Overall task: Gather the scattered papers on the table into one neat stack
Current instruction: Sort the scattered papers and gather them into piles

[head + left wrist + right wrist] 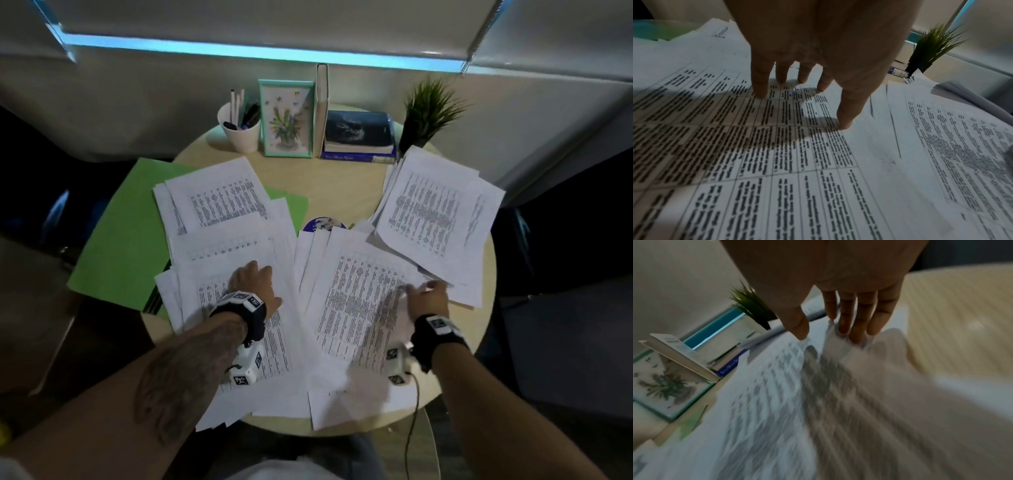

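Papers still spread, both hands down on the near piles

Papers (239, 219) lay scattered in overlapping heaps across the round table (335, 185): one on a green folder (113, 246) at left, two near the person, one at the far right beside a potted plant (428, 109). The gathering seemed barely begun. The left hand (255, 286) rested flat on the near-left heap, its grip open and holding nothing. The right hand (428, 296) reached over the near-right heap toward the far-right one.

The next move probably called for sliding the heaps together without spilling sheets off the table's edge.

Only the left wrist view showed the left fingertips (761, 92) pressing the printed sheet. Only the right wrist view, though blurred, showed the right fingertips (857, 335) on a lifted sheet edge; whether they pinched it could not be told.
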The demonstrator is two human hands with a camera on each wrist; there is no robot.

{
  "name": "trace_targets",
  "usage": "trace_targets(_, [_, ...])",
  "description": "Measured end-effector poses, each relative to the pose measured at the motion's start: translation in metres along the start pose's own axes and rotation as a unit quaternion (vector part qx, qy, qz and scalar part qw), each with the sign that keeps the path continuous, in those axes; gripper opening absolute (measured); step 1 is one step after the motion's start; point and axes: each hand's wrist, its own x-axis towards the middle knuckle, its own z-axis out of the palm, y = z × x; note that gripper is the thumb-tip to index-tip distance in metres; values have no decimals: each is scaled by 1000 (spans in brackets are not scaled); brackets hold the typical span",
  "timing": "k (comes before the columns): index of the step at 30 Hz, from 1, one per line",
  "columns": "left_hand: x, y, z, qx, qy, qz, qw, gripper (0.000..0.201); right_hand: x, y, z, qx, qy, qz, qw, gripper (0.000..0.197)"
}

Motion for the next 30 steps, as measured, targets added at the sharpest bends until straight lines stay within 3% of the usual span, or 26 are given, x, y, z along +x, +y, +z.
trace_targets(4, [0,4,1,-5,3,7,1000,75,-31,10,30,55,-21,54,997,61])
trace_targets(7, [-2,6,1,-6,-5,12,1000,76,-42,10,37,91,-24,72,993,49])
trace_targets(13, [-8,7,4,-5,-17,39,999,78,-68,11,51,52,-61,-29,996,9])
trace_targets(16, [-8,5,5,-9,-27,50,998,81,-77,7,56,20,-85,-94,992,17])
trace_targets(19, [-7,3,6,-20,-46,77,996,87,-74,2,58,-6,-104,-135,985,12])
trace_targets(23, [-11,10,5,-20,-59,144,988,90,-69,-12,61,0,-89,-113,990,16])
trace_targets(25, [-15,12,5,-15,-33,118,992,90,-66,-17,60,36,-40,-79,995,43])
trace_targets(27, [-20,9,3,-21,1,56,998,91,-62,-13,58,-2,55,-70,996,65])
trace_targets(28, [-21,7,3,-30,6,24,999,92,-60,-9,57,-34,80,-67,994,64])
trace_targets(30, [-20,2,8,-57,-12,-28,998,98,-61,-3,59,-80,45,-44,995,55])
